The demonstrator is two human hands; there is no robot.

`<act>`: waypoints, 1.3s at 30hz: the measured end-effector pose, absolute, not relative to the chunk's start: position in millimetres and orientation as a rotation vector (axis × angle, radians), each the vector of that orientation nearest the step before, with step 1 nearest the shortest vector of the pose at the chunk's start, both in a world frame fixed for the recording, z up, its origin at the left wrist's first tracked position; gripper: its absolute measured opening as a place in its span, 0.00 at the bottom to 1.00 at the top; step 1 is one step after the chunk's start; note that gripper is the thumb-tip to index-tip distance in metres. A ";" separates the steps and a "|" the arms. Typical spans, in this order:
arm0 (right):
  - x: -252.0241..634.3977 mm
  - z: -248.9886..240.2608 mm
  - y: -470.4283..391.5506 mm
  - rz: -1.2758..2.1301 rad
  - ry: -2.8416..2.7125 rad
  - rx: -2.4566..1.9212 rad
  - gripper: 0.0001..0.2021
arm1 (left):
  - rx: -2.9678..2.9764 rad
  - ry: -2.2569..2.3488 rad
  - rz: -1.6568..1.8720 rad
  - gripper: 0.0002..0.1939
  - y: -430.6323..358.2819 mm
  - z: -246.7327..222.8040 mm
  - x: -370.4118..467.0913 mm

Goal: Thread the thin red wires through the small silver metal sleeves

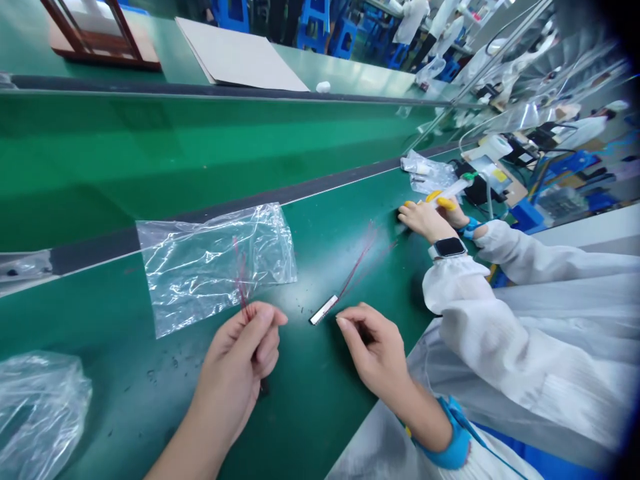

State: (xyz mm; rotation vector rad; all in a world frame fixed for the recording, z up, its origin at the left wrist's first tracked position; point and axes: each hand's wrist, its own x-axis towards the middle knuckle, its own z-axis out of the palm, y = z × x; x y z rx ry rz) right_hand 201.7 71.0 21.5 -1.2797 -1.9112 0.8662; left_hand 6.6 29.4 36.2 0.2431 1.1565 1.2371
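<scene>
Thin red wires [242, 283] rise from the closed fingers of my left hand [245, 367], over the edge of a clear plastic bag. A small dark end shows below that fist; the rest of what it holds is hidden. On the green bench lies a small white strip-shaped part [324, 310] with a dark edge, its red wires [357, 267] running up to the right. Just right of this strip is my right hand [373, 347], thumb and forefinger pinched together. Anything between those fingertips is too small to make out. A blue strap circles my right wrist.
A clear flat bag [200, 267] lies by the belt edge, another crumpled bag [40, 413] at lower left. On my right, a co-worker's hands [425, 220] in yellow finger cots work close by. Beyond the green belt [200, 147] lies a cardboard sheet [245, 53].
</scene>
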 end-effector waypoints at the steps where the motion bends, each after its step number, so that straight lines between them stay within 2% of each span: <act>1: 202.0 18.9 73.1 0.859 -1.923 -1.286 0.06 | 0.193 1.146 1.243 0.16 30.3 38.5 5.9; 39: 196.7 12.0 76.1 0.677 -2.182 -1.274 0.06 | 0.083 1.113 1.202 0.16 31.2 42.4 2.4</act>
